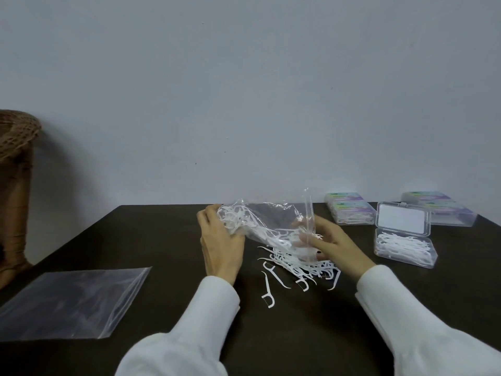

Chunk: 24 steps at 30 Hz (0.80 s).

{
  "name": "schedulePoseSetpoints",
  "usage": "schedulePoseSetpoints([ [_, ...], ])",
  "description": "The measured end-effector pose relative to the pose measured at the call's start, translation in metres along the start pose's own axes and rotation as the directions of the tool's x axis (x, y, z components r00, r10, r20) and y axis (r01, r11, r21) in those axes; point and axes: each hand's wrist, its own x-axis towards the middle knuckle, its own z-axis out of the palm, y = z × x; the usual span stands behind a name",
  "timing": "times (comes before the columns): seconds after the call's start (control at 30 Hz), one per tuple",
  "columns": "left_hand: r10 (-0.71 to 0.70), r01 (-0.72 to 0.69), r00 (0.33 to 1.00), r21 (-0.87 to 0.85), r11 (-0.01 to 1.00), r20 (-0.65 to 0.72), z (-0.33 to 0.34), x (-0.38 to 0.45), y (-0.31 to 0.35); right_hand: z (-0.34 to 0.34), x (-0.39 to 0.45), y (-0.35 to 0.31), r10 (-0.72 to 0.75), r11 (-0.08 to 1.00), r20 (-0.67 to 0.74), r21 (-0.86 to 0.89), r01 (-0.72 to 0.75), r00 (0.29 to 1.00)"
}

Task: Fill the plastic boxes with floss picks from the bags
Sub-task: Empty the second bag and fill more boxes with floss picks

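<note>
Left grip: the left hand point(221, 241) grasps the closed end of a clear plastic bag point(267, 223), fingers curled round it and mostly hidden behind the film.
Right grip: the right hand point(329, 241) holds the bag's open end; its fingertips are blurred through the plastic, so how many fingers pinch the film is hard to make out.
Bag: held between the two grips just above the table point(162, 240), tilted with the mouth lower, toward the right grip; some floss picks remain bunched inside near the left grip.
Floss picks: a loose white pile of floss picks point(301, 264) lies on the table directly below the right grip, with a few strays nearer the person, between the two sleeves.
Open box: a clear plastic box point(404, 249), lid raised, sits just beyond the right grip on its outer side, partly filled with picks.
Closed boxes: two stacks of lidded boxes point(349, 211) stand farther from the right grip, against the wall; their labels are unreadable.
Empty bag: a flat clear empty bag point(67, 302) lies well outside the left grip; its near corner is cut off.
Left edge: a brown woven object point(16, 137) is cut off by the frame.
</note>
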Motion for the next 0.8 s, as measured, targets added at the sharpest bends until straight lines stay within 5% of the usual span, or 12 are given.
schedulePoseSetpoints([
  [0.13, 0.008, -0.008, 1.0, -0.039, 0.999, -0.005, 0.003, 0.001, -0.004, 0.008, -0.002, 0.0, 0.12, 0.988, 0.153, 0.077, -0.133, 0.981],
  [0.33, 0.042, -0.054, 0.994, -0.111, 0.992, -0.105, -0.001, 0.006, -0.005, 0.003, 0.001, -0.001, 0.055, 0.996, 0.062, -0.071, -0.05, 0.997],
  [0.5, 0.012, -0.011, 1.0, -0.068, 0.998, 0.01, 0.001, 0.011, -0.013, 0.003, 0.001, 0.0, 0.115, 0.993, 0.056, -0.007, -0.115, 0.992],
  [0.8, 0.379, -0.379, 0.926, 0.013, 0.925, 0.003, 0.006, 0.0, -0.009, 0.003, 0.003, 0.004, 0.174, 0.946, -0.007, -0.275, -0.169, 0.985],
])
